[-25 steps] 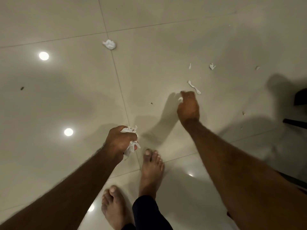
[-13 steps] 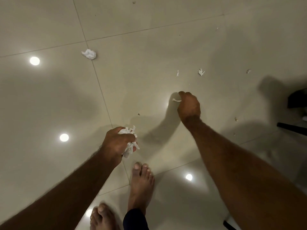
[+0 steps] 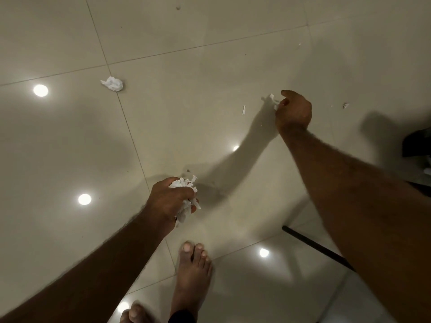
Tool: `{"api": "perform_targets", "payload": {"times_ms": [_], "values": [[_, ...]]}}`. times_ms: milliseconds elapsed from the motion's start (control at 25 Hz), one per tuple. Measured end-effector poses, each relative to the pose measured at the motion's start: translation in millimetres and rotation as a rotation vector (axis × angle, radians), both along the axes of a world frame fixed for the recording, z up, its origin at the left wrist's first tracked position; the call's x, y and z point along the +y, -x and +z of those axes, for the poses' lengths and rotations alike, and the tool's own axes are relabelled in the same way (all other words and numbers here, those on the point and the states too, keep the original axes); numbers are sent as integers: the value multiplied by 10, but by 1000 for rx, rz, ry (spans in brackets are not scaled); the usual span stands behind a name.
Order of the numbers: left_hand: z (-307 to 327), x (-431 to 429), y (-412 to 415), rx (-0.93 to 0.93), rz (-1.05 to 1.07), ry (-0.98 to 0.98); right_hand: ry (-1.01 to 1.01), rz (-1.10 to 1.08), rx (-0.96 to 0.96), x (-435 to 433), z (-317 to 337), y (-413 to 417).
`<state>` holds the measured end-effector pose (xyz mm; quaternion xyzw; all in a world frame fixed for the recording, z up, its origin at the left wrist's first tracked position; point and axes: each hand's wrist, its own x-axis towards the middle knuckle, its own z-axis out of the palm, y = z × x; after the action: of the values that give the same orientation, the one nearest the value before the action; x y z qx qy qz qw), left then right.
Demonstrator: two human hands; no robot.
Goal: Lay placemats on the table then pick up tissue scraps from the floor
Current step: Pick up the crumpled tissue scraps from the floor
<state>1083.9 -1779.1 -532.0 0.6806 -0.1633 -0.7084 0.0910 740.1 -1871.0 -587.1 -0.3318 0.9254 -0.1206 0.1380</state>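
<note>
My left hand (image 3: 171, 201) grips a crumpled wad of white tissue scraps (image 3: 186, 197) low over the glossy tiled floor (image 3: 210, 78). Further out to the right, my right hand (image 3: 293, 111) pinches a small white tissue scrap (image 3: 272, 101) at its fingertips. A crumpled tissue ball (image 3: 112, 83) lies on the floor at the upper left, beside a grout line. A thin sliver of tissue (image 3: 244, 110) lies just left of my right hand. Another tiny scrap (image 3: 345, 105) lies to its right.
My bare feet (image 3: 193, 271) stand at the bottom centre. A black chair leg (image 3: 314, 245) slants across the floor at the lower right, with dark furniture (image 3: 417, 143) at the right edge. Ceiling lights reflect in the tiles.
My right hand has moved forward and to the right from one scrap to another and now pinches it. I have stepped forward. The left hand keeps its wad.
</note>
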Motion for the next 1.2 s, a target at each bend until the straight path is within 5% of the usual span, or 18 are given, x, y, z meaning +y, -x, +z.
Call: {"api": "perform_targets", "payload": {"times_ms": [440,720,1080,1200], "values": [[-42,114,-290,-9,-9,8,89,136,-96,4,-113,-712],[-49,126,-262,16,28,42,31,253,9,-89,-232,-896],[252,-92,-144,157,134,81,253,26,-369,27,39,-1004],[465,-291,-29,203,170,114,193,97,-475,210,271,-1262]]}}
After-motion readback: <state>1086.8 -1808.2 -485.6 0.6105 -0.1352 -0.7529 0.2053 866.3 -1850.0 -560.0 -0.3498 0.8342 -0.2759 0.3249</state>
